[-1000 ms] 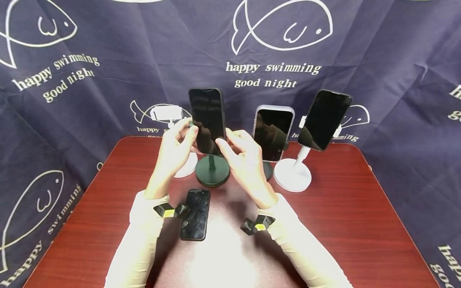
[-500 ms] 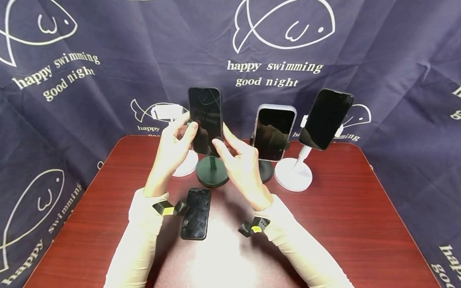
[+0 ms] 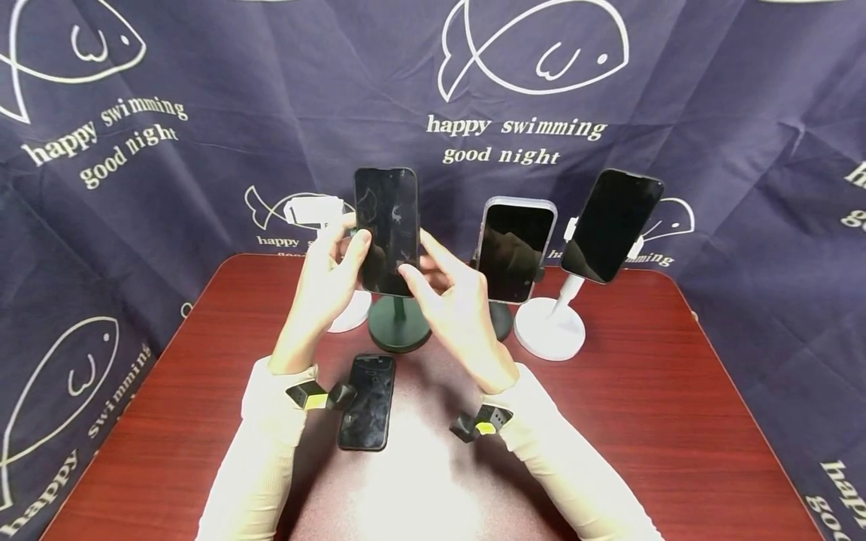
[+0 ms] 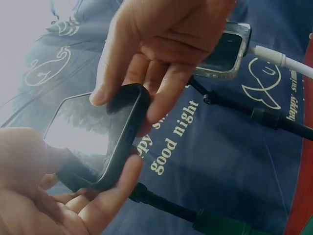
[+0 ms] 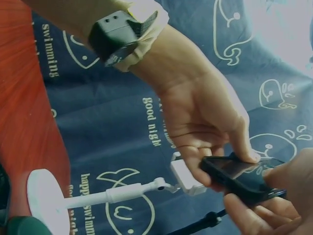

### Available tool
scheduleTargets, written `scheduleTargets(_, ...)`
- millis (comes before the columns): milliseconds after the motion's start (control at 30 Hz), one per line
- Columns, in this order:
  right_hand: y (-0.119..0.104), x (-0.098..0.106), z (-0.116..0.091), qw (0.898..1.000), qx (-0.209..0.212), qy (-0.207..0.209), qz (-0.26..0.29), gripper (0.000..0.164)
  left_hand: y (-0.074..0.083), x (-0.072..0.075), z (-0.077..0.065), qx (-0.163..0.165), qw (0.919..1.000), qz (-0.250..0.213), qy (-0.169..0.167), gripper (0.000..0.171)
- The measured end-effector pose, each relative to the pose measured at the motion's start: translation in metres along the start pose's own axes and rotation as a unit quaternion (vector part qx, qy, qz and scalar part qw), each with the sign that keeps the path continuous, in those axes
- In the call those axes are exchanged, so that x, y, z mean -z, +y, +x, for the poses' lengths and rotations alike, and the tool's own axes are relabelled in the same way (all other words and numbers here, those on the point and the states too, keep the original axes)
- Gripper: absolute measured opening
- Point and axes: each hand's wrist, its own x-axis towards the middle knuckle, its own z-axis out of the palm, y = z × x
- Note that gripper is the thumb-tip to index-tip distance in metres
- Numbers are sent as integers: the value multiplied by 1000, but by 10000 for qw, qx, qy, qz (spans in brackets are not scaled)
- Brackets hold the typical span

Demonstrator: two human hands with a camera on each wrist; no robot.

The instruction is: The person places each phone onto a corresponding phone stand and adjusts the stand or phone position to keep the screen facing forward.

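Note:
In the head view a black-cased smartphone (image 3: 388,218) stands nearly upright, screen toward me, over the round base of a green phone stand (image 3: 399,330). The stand's holder is hidden behind it. My left hand (image 3: 326,282) grips the phone's left edge, thumb on the front and fingers behind. On the lower right edge my right hand (image 3: 461,312) pinches it, thumb at the screen's lower corner. The left wrist view shows both hands around the phone (image 4: 93,132), with the green stand's arm (image 4: 166,203) below it.
A second black phone (image 3: 368,406) lies on the red table (image 3: 649,421), in front of the green stand. To the right, a clear-cased phone (image 3: 516,248) and another dark phone (image 3: 612,225) sit in stands. Behind my left hand is a white stand (image 3: 314,210).
My right hand has moved slightly left and back along the phone's lower edge. The phone's tilt has altered a little, so different reflections show on its screen. The left hand keeps its grip.

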Motion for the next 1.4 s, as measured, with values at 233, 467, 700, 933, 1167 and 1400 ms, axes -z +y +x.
scheduleTargets(233,-3,6,2,9995,98,-272,-114,45,3,0,-1,25,9998,204,45,35)
scheduleTargets(467,-6,10,4,9992,100,-332,-216,43,4,1,-2,76,9998,180,-2,35)
scheduleTargets(700,-7,12,5,9989,143,-413,-179,43,3,2,-2,192,9998,44,-54,35)
scheduleTargets(933,-5,14,6,9984,276,-424,-267,43,3,2,-2,196,9998,-13,-79,35)
scheduleTargets(1167,-5,14,7,9973,236,-556,-409,46,3,3,-2,149,9999,4,-54,35)
scheduleTargets(1400,-6,15,5,9981,176,-446,-388,46,3,2,-2,129,9999,-76,-56,35)
